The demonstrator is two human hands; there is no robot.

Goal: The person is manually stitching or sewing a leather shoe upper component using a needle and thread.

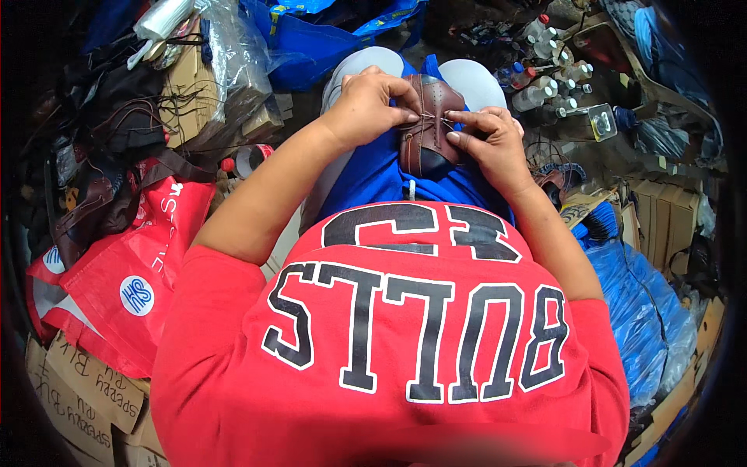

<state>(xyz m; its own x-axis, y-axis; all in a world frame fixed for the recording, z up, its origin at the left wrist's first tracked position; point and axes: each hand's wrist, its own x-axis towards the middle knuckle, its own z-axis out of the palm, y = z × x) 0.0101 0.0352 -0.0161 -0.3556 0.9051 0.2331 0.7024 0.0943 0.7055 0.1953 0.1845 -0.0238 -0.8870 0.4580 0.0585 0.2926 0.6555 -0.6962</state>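
A brown leather shoe (433, 148) with rows of stitch holes rests between my knees, on my blue-clothed lap. My left hand (375, 107) bends over its left side, thumb and fingertips pinched at a thin pale thread (428, 116) crossing the top. From the other side, my right hand (493, 143) pinches the thread's other end close to the leather. Any needle at the fingertips is too small to make out. A dark, smooth part shows at the shoe's near end.
A red bag (148, 272) and marked cardboard (97, 381) lie at my left. Several bottles (545, 86) stand at the far right. Blue plastic wrapping (634, 311) and cardboard boxes (665, 218) are at my right; a blue bag (311, 43) sits ahead.
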